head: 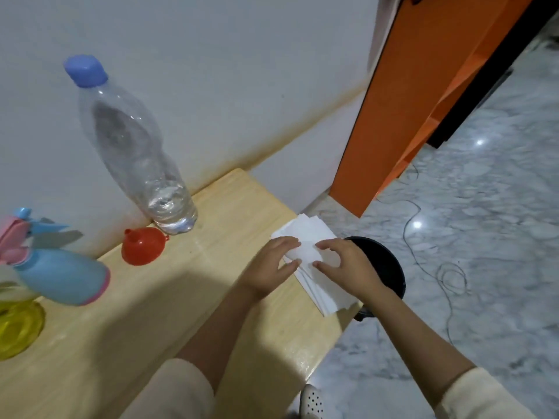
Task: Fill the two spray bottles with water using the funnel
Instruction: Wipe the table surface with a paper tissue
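White tissues (314, 229) are where both hands are, a stack at the right end of the wooden table (230, 207). The left hand (272, 267) lies on the stack with fairly straight fingers pressing it down. The right hand (348, 267) has its thumb and curled fingers nipping the top sheet, as far as I can see.

To do this bit well, I'd keep the left hand flat so only one sheet peels off. I'd also lift slowly, since the pile sits right at the edge above the black bin (390, 270).

Further left, the red funnel (143, 246) lies just beside the nearly empty water bottle (136, 152), which has its cap on. The blue spray bottle (63, 276) and the yellow bottle (15, 328) are at the far left, well apart from the hands. My guess is the filling's done and this is wipe-up.
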The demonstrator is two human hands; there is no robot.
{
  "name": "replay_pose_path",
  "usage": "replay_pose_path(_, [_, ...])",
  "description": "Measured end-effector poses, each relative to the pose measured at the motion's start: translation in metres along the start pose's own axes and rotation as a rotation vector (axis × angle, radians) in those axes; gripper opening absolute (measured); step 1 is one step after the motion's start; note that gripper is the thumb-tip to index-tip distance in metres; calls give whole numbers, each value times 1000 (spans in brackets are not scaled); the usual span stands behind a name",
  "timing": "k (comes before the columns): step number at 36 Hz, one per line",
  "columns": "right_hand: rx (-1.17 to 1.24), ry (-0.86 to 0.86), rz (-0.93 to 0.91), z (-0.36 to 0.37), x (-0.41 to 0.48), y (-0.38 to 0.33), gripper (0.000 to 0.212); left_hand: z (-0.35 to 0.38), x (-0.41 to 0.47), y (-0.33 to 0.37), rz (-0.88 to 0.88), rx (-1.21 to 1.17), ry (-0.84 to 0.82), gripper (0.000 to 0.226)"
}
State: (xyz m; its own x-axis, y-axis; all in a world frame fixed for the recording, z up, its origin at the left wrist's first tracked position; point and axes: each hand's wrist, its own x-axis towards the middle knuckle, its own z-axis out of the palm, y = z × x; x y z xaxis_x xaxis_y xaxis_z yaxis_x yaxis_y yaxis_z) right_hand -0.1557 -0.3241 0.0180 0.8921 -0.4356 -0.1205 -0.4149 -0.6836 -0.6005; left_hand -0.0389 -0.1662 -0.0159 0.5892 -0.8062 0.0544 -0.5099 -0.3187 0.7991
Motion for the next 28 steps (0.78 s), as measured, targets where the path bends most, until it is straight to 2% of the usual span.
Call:
replay_pose_path(4, [-176,1,3,13,1,6,54,4,12,-3,-30,111,-143,43])
replay_pose_path(6, [-211,21,8,16,5,8,49,4,17,-6,-52,139,-168,43])
replay_pose_path(8, [-207,48,13,16,8,10,35,5,20,-10,-67,155,-172,40])
replay_pose_path(11, [-156,99,29,14,13,12,17,7,22,-13,-55,172,-141,34])
replay_pose_path(14, [-36,153,32,10,15,13,11,6,24,-10,-44,137,-68,28])
replay_pose_path(18, [123,155,42,-7,14,7,11,-4,28,1,-71,29,38,21])
replay_pose_path(23, [202,147,56,-40,18,-4,13,-30,37,27,-113,-158,63,12])
replay_pose_path(28, [226,209,-40,-78,28,-26,11,-57,52,62,-92,-165,131,5])
